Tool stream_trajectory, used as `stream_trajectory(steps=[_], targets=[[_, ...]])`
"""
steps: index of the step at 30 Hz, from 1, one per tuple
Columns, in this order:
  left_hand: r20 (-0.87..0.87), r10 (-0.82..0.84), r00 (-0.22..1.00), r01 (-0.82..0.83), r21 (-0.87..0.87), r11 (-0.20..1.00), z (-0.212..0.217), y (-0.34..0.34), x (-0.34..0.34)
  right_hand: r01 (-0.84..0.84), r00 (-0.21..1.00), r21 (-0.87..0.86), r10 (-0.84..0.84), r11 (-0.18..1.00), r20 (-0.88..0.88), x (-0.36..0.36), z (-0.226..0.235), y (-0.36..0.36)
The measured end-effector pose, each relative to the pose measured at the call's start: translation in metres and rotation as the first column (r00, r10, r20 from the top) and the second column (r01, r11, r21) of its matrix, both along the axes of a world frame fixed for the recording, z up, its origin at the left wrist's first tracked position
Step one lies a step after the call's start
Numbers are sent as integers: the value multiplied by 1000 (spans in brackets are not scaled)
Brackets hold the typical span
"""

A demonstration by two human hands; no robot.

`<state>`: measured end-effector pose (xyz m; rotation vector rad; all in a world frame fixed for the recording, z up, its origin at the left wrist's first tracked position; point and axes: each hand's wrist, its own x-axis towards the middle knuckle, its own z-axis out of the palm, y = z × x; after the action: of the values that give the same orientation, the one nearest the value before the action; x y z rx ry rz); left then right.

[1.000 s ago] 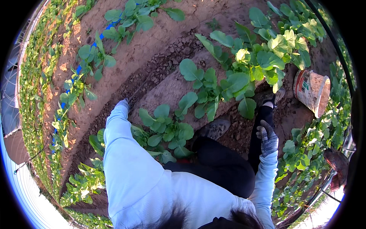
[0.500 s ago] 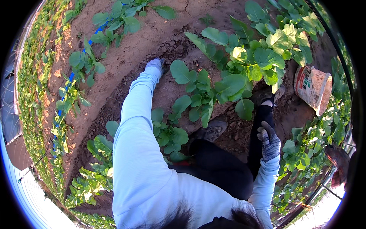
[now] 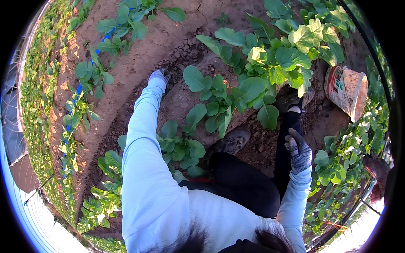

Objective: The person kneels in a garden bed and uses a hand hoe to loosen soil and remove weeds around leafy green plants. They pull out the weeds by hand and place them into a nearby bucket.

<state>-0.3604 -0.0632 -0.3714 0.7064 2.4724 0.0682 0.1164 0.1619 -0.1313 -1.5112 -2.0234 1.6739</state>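
My left hand (image 3: 160,78), in a grey glove, reaches far forward to the loose, crumbly soil (image 3: 179,57) between the rows. Its fingers point down at the dirt and are mostly hidden, so their grip does not show. Just right of it grows a leafy green plant (image 3: 215,95) with broad rounded leaves. My right hand (image 3: 299,154), in a dark grey glove, hovers by my right leg. Its fingers are loosely bent and apart, with nothing visible in them.
A dirty white bucket (image 3: 348,92) lies tipped on its side at the right. Taller leafy plants (image 3: 291,59) grow ahead. A blue drip line (image 3: 78,90) runs along the left row. My shoe (image 3: 236,141) rests in the furrow, and a black hose (image 3: 371,42) curves down the right edge.
My left hand has shifted a little to the left and slightly nearer over the soil. The right hand has stayed nearly in place, still loosely bent.
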Motion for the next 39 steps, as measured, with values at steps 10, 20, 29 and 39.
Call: stream_trajectory(steps=[10,20,29,39], targets=[[758,-228,611,-660,647,382,150,54,81,-46,969,53,58,998,-241,-50,9,-21],[361,-496,790,19,793,609,262,87,195,-71,885,-226,-43,972,-463,-131,24,-39],[631,-276,726,-369,695,617,243,82,118,531,698,241,-258,812,-668,-31,83,140],[204,5,979,-140,655,743,40,166,-28,533,844,349,-457,771,-280,65,59,286]])
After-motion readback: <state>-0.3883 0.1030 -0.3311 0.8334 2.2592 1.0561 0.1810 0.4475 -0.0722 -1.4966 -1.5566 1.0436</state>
